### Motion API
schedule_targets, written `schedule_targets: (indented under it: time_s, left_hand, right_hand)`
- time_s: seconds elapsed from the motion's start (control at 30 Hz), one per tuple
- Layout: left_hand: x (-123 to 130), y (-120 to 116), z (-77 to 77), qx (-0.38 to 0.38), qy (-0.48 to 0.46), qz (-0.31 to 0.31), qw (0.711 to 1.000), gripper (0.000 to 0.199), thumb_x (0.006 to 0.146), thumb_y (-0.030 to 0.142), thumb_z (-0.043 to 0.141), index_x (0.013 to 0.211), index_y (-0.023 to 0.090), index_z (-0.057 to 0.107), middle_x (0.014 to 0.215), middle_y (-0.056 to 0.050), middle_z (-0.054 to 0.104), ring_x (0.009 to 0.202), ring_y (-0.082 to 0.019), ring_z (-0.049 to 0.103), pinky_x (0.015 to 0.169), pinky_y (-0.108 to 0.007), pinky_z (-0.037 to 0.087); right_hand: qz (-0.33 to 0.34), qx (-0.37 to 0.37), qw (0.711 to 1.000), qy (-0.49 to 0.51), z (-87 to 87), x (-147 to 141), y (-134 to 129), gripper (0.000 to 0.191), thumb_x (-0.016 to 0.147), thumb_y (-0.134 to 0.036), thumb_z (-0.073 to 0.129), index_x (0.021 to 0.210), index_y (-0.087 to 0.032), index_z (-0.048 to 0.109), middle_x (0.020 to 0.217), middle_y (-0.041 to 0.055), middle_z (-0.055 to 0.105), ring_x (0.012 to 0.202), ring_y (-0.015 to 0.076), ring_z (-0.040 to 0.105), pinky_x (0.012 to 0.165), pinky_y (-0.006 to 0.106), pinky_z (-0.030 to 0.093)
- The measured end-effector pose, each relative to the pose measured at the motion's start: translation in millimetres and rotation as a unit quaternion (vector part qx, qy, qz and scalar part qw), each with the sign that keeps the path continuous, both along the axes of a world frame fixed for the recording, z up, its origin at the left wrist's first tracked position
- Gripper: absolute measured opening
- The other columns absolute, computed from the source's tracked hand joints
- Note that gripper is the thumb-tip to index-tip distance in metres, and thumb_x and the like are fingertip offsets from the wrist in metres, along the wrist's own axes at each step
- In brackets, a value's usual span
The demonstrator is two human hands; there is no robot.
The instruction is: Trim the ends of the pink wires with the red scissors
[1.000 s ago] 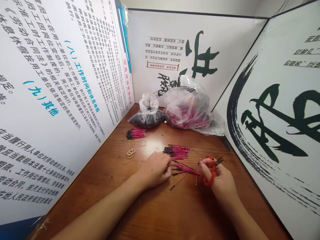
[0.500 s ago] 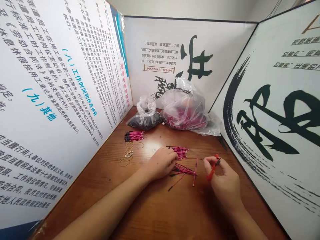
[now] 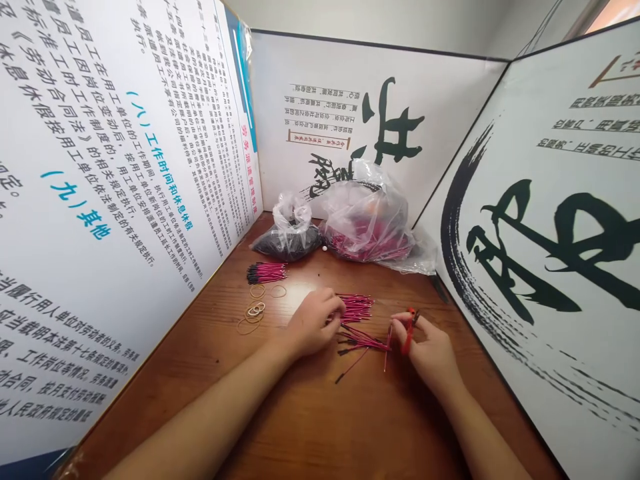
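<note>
My right hand (image 3: 431, 350) is closed around small red-handled pliers (image 3: 410, 333), their dark jaws pointing up and away. Its thumb and index fingertips meet near the top of a single red wire (image 3: 386, 357) lying crosswise; whether they touch it is unclear. My left hand (image 3: 314, 325) rests with curled fingers at the left ends of two groups of red wires. The farther group (image 3: 357, 307) is neatly lined up; the nearer group (image 3: 367, 339) is fanned out, black ends to the left. What the left fingertips hold is hidden. One stray wire (image 3: 353, 365) lies closer to me.
A tidy bundle of black-ended red wires (image 3: 267, 273) lies at the left, with several rubber bands (image 3: 254, 312) below it. Behind stand a clear bag of black pieces (image 3: 287, 243) and a larger bag of red wires (image 3: 373, 230). Printed panels (image 3: 320, 60) enclose the wooden table (image 3: 300, 413).
My right hand has moved left, closer to the wires, with the pliers. A wire that stretched toward its fingertips no longer shows there. My left hand has shifted slightly left.
</note>
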State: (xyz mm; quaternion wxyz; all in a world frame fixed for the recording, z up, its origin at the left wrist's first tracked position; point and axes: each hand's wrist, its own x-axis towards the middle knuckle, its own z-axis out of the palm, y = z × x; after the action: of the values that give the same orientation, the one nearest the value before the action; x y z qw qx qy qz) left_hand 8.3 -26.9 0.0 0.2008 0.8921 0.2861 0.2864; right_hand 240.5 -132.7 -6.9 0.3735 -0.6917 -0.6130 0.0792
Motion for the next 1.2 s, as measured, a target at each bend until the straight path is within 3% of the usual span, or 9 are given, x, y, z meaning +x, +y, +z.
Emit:
schedule_targets:
  time_s: [0.1,0.23,0.53,0.77,0.97,1.1,1.2]
  left_hand:
    - [4,-5,0.2,0.023,0.052,-0.039,0.998,0.011,0.088,0.016,0.054,0.089,0.021,0.064,0.095,-0.005,0.059,0.093,-0.022,0.051,0.083,-0.035,0.04]
    - [6,-6,-1.9,0.044,0.132,-0.029,0.99,0.011,0.093,0.023,0.053,0.093,0.022,0.065,0.1,-0.007,0.057,0.096,-0.024,0.049,0.083,-0.037,0.039]
    - [8,-10,3.0,0.023,0.152,-0.056,0.986,0.01,0.092,0.019,0.051,0.087,0.019,0.06,0.097,-0.007,0.062,0.092,-0.023,0.049,0.082,-0.038,0.038]
    - [9,-13,3.4,-0.004,0.114,-0.056,0.992,0.008,0.08,0.012,0.054,0.081,0.02,0.053,0.088,-0.005,0.061,0.088,-0.022,0.049,0.081,-0.036,0.038]
    - [8,-3,0.0,-0.064,0.028,0.012,0.998,0.013,0.073,0.01,0.051,0.077,0.021,0.044,0.074,-0.001,0.053,0.074,-0.018,0.047,0.07,-0.031,0.038]
    - [8,4,-5.5,-0.13,-0.036,0.032,0.99,0.012,0.078,0.011,0.046,0.078,0.021,0.041,0.068,0.004,0.048,0.062,-0.012,0.047,0.058,-0.024,0.038]
    - [9,6,-8.2,-0.159,-0.069,0.023,0.985,0.007,0.084,0.013,0.047,0.082,0.02,0.047,0.076,0.002,0.057,0.071,-0.012,0.056,0.066,-0.022,0.045]
  right_hand:
    - [0.053,-0.044,0.997,-0.037,-1.6,7,-3,0.024,0.095,-0.04,0.06,0.098,-0.017,0.066,0.095,0.0026,0.068,0.084,0.0144,0.065,0.078,0.035,0.055]
    - [0.109,-0.089,0.986,-0.087,-4.5,3,-3,0.024,0.093,-0.04,0.061,0.089,-0.017,0.065,0.09,0.0017,0.066,0.084,0.0145,0.063,0.078,0.035,0.053]
    - [0.124,-0.11,0.98,-0.106,-4.1,1,-4,0.023,0.095,-0.039,0.059,0.094,-0.017,0.065,0.092,0.0021,0.066,0.085,0.0146,0.063,0.078,0.034,0.053]
    - [0.118,-0.094,0.985,-0.084,-3.1,-3,-4,0.025,0.095,-0.041,0.059,0.09,-0.017,0.064,0.087,0.001,0.064,0.08,0.0136,0.061,0.075,0.033,0.052]
    - [0.053,-0.061,0.996,-0.028,-4.5,-1,-5,0.024,0.096,-0.039,0.058,0.1,-0.016,0.064,0.099,0.0035,0.067,0.087,0.0148,0.064,0.078,0.034,0.055]
    - [0.045,-0.063,0.997,-0.027,-4.4,-1,-5,0.023,0.096,-0.038,0.059,0.099,-0.016,0.065,0.096,0.0027,0.067,0.084,0.0143,0.065,0.076,0.034,0.055]
    - [0.055,-0.069,0.995,-0.055,-3.7,-2,-5,0.022,0.095,-0.038,0.06,0.095,-0.016,0.065,0.094,0.0023,0.067,0.085,0.0147,0.064,0.079,0.035,0.054]
